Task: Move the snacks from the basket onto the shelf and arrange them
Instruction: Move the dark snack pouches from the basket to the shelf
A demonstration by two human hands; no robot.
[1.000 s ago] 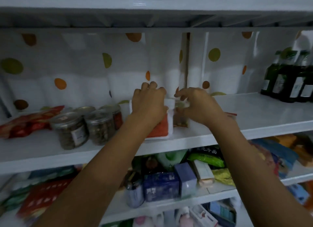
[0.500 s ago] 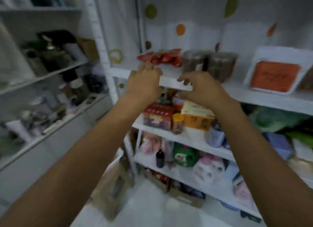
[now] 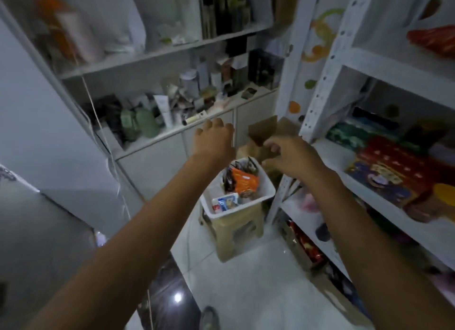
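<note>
1. The white plastic basket [image 3: 268,187] sits on a beige stool [image 3: 236,233], just beside the left upright of the white metal shelf [image 3: 384,58]. Glossy floor [image 3: 246,285] lies open in front.
2. Crinkly snacks [image 3: 245,182] stand at its far edge, and a flat packet [image 3: 227,202] lies at the near edge.
3. The left hand [image 3: 214,142] hovers above the far-left corner, fingers relaxed and empty.
4. The right hand [image 3: 288,154] hovers above the far-right corner near the shelf edge, fingers loosely curled, holding nothing.

Empty hands [image 3: 213,142] above basket [image 3: 267,185]
</note>
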